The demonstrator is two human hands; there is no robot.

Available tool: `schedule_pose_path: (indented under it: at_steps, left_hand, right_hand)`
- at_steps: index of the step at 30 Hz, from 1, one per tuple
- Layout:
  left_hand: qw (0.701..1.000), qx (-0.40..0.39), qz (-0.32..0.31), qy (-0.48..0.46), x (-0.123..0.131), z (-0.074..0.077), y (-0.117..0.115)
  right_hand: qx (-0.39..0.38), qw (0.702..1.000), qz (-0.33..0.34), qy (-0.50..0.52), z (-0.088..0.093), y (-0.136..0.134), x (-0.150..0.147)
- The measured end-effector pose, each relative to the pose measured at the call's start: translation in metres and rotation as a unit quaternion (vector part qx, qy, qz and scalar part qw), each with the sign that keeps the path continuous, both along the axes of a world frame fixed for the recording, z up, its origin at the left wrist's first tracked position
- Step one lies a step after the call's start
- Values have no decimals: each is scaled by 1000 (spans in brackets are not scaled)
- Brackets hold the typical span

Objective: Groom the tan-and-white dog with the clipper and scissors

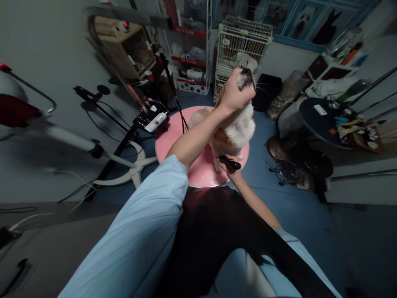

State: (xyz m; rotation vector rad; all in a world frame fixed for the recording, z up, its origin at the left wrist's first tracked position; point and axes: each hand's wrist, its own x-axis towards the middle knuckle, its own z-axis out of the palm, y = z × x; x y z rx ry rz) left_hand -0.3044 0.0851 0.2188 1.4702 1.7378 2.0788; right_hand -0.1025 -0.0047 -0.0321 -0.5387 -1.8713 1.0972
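Observation:
A small white and tan dog [238,128] sits on a round pink grooming table [198,169]. My left hand [234,95] is wrapped round the dog's muzzle and holds its head tilted up. My right hand [232,169] is low by the dog's front paws, closed on a black tool [230,162] that looks like a clipper; its fingers are mostly hidden. Both arms wear light blue sleeves over a dark apron.
A white wire cage [243,45] stands behind the dog. A grooming arm stand [124,145] and tools [155,120] are left of the table. A dark round side table [322,120] with clutter stands right. A stool [288,165] sits on the blue floor.

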Motion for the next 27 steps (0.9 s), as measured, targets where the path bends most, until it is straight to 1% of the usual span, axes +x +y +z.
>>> schedule_pose_path:
  at_steps: [2,5,8,9,10,13,14,17,19,21,23,25,26,27]
  left_hand:
    - [1000,-3,-2,3,-1,-1,6]
    - [1000,1,-3,16,-3,-4,15]
    - [1000,-8,7,27,-4,-4,20]
    - [999,-18,12,30,-3,-4,21]
    - [999,-29,15,34,-2,-3,22]
    - [998,-48,15,47,3,0,22]
    - [998,-46,11,51,4,1,22]
    - [998,-28,2,62,9,2,21]
    - [997,-23,2,76,10,3,19]
    - [995,-34,6,98,11,7,13]
    - [990,-58,11,125,15,12,3]
    - [982,-92,14,162,28,15,-14]
    - [976,-111,13,185,38,14,-24]
    - [969,-128,5,213,52,12,-34]
  right_hand:
    - [4,1000,9,15,13,3,0]
    - [56,998,-1,24,37,6,-3]
    - [117,991,50,-28,56,5,-12]
    - [132,988,65,-41,60,4,-16]
    - [141,987,66,-47,62,2,-21]
    - [143,987,19,-66,66,-4,-35]
    - [140,987,13,-81,67,-6,-39]
    - [130,982,35,-133,69,-10,-47]
    - [126,982,42,-137,71,-10,-46]
    - [116,984,46,-125,74,-7,-41]
    - [87,987,74,-117,74,-5,-27]
    - [28,989,99,-110,69,-5,-2]
    - [-14,990,96,-104,63,-6,16]
    - [-65,990,74,-99,55,-6,36]
